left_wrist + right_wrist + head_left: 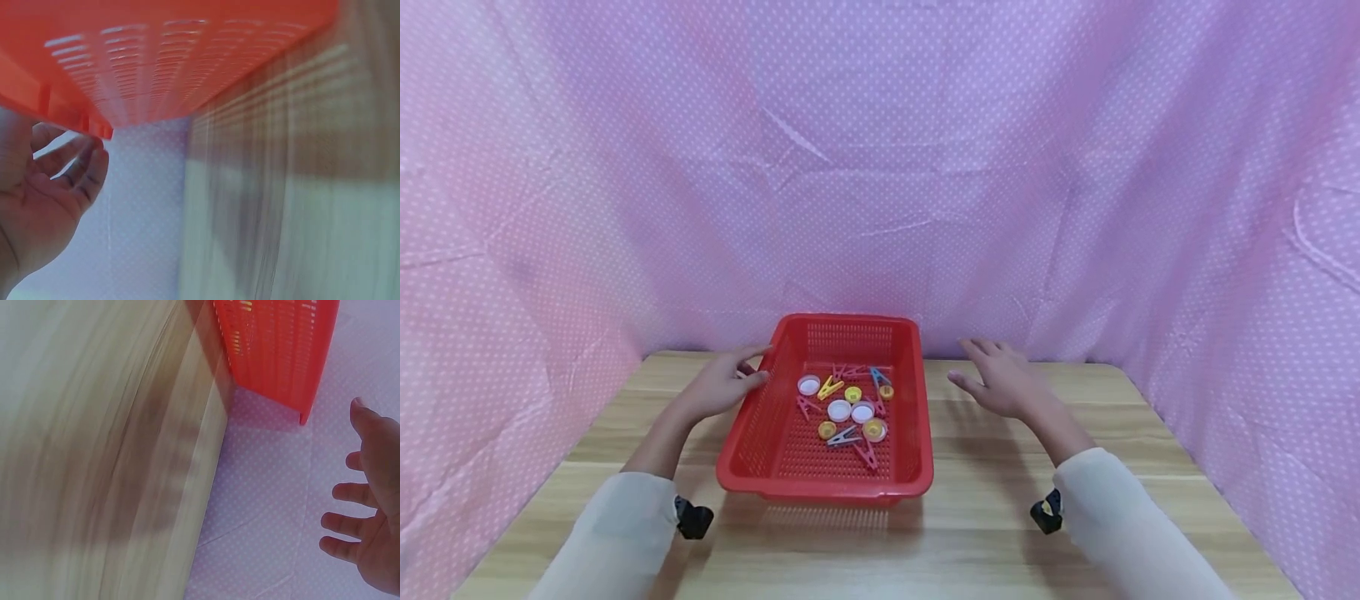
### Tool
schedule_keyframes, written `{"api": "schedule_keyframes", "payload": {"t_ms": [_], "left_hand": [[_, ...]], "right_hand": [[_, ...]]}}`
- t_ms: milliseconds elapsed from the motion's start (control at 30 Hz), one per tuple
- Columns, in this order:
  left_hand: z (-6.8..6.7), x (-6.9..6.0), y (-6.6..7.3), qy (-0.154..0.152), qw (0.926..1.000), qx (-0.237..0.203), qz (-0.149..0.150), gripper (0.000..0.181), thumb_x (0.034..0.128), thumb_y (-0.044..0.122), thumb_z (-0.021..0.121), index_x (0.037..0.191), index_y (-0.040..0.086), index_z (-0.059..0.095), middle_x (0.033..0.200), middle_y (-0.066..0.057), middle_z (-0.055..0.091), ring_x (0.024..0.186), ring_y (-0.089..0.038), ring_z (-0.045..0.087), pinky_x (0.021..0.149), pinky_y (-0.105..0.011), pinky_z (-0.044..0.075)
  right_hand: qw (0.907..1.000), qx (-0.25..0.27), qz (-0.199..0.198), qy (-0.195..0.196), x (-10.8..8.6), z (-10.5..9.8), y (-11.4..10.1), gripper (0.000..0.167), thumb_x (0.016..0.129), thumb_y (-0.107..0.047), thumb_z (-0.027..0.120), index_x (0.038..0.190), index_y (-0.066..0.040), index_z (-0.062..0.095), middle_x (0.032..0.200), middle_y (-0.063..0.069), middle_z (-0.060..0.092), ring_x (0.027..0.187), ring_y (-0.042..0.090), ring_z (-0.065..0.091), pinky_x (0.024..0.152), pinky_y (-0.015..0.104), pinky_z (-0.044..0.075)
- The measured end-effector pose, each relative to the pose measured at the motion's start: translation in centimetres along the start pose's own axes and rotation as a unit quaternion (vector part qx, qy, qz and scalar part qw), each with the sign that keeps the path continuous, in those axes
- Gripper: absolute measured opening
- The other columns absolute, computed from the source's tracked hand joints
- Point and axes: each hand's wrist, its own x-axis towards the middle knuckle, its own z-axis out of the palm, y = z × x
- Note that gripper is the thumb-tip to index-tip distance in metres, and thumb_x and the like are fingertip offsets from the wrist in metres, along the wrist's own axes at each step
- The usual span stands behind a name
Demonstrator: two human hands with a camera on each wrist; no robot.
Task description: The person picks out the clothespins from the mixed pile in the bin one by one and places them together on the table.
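Note:
A red plastic basket (823,490) with slotted walls stands on the wooden table. Inside it lie several clothespins, among them a yellow clothespin (830,387), a blue clothespin (878,377) and a grey clothespin (844,437). Round caps are mixed in, such as a white cap (838,410) and a yellow cap (853,394). My left hand (721,385) is at the basket's left rim, its fingers loosely bent; whether they touch the rim is hard to tell. To the right of the basket, my right hand (1003,383) hovers with fingers spread, holding nothing.
The wooden table (1000,517) extends on both sides of the basket and in front of it. A pink dotted cloth (880,167) hangs behind the table and along both sides. Dark devices sit at the wrists, such as the right wrist device (1047,512).

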Motion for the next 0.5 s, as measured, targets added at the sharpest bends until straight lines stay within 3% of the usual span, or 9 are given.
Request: {"api": "schedule_keyframes", "payload": {"t_ms": [133,367,500], "left_hand": [[-0.4,-0.2,-0.3,0.001,0.9985,-0.048,-0.026,0.048,0.0986,0.003,0.061,0.146,-0.001,0.053,0.11,-0.02,0.07,0.093,-0.028,0.066,0.073,-0.038,0.059],[-0.7,-0.4,-0.7,-0.011,0.9902,-0.132,-0.044,0.049,0.0997,0.004,0.062,0.148,0.002,0.052,0.112,-0.022,0.07,0.097,-0.03,0.068,0.082,-0.042,0.06],[-0.7,-0.5,-1.0,-0.01,0.9858,-0.156,-0.061,0.049,0.1006,0.007,0.063,0.148,0.005,0.052,0.114,-0.023,0.07,0.098,-0.031,0.069,0.09,-0.044,0.057]], "right_hand": [[1.0,-0.003,-0.004,-0.002,0.6,0.1,-1.0,0.071,0.101,-0.054,0.057,0.155,-0.009,0.044,0.154,0.02,0.047,0.141,0.046,0.042,0.115,0.068,0.034],[0.9995,-0.014,-0.029,0.004,1.9,0.1,-2.9,0.07,0.101,-0.053,0.059,0.154,-0.009,0.046,0.151,0.019,0.051,0.139,0.045,0.045,0.113,0.065,0.039],[0.9989,-0.024,-0.041,0.0,2.5,0.2,-4.2,0.07,0.1,-0.052,0.06,0.154,-0.011,0.046,0.15,0.018,0.052,0.138,0.043,0.047,0.112,0.063,0.041]]}}
